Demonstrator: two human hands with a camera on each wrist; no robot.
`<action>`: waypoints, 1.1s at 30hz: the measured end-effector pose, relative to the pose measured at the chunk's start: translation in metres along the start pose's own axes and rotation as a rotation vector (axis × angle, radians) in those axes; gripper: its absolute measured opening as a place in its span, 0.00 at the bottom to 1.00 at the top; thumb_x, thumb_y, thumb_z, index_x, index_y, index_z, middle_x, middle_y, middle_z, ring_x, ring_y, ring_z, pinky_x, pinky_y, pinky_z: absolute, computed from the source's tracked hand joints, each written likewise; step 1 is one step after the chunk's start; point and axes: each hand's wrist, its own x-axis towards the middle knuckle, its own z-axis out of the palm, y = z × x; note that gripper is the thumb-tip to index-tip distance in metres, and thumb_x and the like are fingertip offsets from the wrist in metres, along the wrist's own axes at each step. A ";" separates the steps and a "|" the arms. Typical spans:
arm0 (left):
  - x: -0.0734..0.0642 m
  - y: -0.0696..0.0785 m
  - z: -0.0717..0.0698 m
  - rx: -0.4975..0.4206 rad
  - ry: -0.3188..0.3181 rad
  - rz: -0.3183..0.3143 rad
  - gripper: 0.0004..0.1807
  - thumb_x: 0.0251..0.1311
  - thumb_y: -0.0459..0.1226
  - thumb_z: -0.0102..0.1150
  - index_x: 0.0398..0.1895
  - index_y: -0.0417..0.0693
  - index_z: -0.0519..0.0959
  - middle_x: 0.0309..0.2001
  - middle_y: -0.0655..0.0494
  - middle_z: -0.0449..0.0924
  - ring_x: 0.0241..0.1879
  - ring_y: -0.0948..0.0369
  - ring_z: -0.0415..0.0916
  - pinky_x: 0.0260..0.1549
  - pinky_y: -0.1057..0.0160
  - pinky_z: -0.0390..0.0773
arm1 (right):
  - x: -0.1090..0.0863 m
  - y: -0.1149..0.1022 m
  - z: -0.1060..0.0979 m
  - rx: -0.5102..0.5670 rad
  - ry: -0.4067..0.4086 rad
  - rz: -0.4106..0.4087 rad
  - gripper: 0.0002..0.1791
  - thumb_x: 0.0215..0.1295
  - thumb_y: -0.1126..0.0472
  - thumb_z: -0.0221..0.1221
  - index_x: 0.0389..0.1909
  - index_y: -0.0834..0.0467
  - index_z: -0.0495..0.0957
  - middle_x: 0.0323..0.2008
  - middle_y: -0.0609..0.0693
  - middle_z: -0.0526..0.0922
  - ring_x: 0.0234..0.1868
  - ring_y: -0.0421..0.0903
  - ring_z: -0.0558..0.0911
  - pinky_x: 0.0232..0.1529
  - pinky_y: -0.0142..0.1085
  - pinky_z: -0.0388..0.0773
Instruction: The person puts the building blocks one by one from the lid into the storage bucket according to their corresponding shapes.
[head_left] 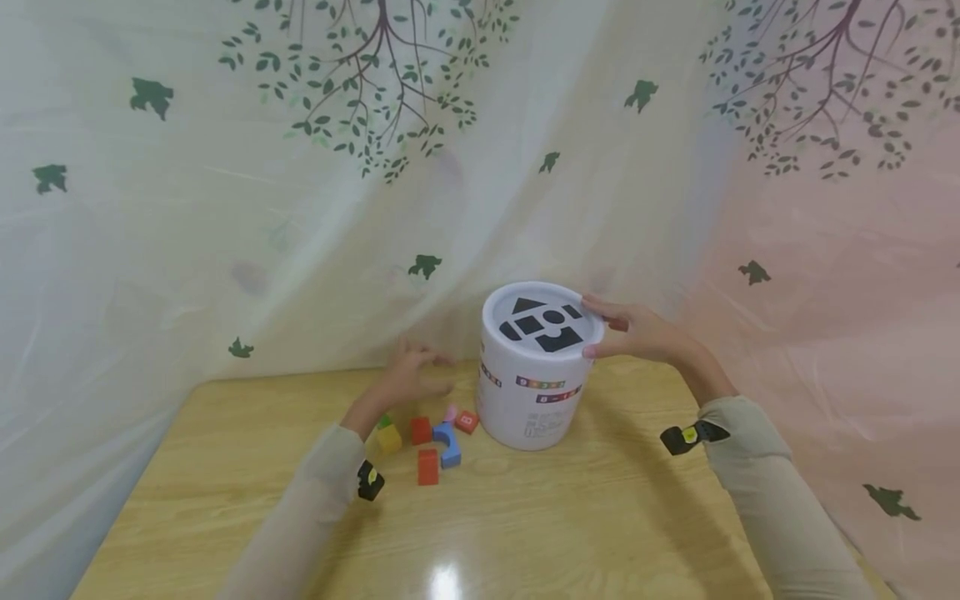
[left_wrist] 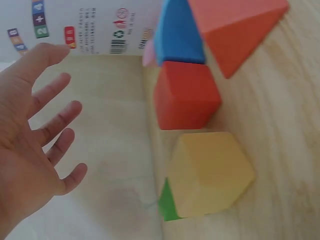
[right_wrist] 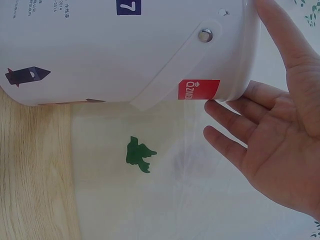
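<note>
My right hand (head_left: 637, 333) grips the top rim of a white bucket (head_left: 528, 408), thumb on the near side and fingers on the far side. The bucket stands upright; its lid (head_left: 542, 319) has several dark shaped holes. To its left, my left hand (head_left: 405, 377) hovers behind a group of toy blocks, fingers spread and holding nothing. Among these are a red cube (left_wrist: 185, 95), a yellow block (left_wrist: 215, 170), a blue arch block (head_left: 450, 450), another red block (head_left: 427, 467) and a red block with a marking (head_left: 467, 422). Green (left_wrist: 169, 202) and pink (head_left: 451, 412) pieces are mostly hidden.
All of this stands near the back edge of a wooden table (head_left: 525, 517). Behind it hangs a pale curtain (head_left: 337, 275) printed with branches and leaves. A white strap handle (right_wrist: 170, 70) hangs against the bucket's side.
</note>
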 end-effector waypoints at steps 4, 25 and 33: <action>-0.005 -0.002 0.007 0.099 -0.054 0.005 0.24 0.58 0.51 0.72 0.55 0.55 0.83 0.56 0.51 0.78 0.61 0.48 0.64 0.62 0.39 0.65 | 0.000 -0.002 0.000 0.007 -0.001 0.001 0.57 0.55 0.37 0.72 0.81 0.44 0.52 0.81 0.49 0.51 0.76 0.70 0.60 0.70 0.67 0.59; -0.010 -0.010 0.047 0.333 0.000 0.037 0.16 0.53 0.53 0.72 0.36 0.54 0.83 0.54 0.47 0.80 0.59 0.45 0.66 0.62 0.37 0.65 | -0.001 -0.003 0.000 0.016 -0.006 0.007 0.58 0.54 0.37 0.72 0.81 0.45 0.52 0.82 0.49 0.50 0.77 0.70 0.59 0.70 0.67 0.60; -0.009 -0.005 0.046 0.291 -0.007 0.005 0.11 0.56 0.48 0.71 0.35 0.54 0.86 0.55 0.47 0.81 0.60 0.46 0.67 0.63 0.36 0.64 | 0.001 -0.001 0.000 0.016 0.003 -0.005 0.57 0.55 0.38 0.72 0.81 0.45 0.52 0.81 0.49 0.51 0.76 0.69 0.60 0.71 0.66 0.60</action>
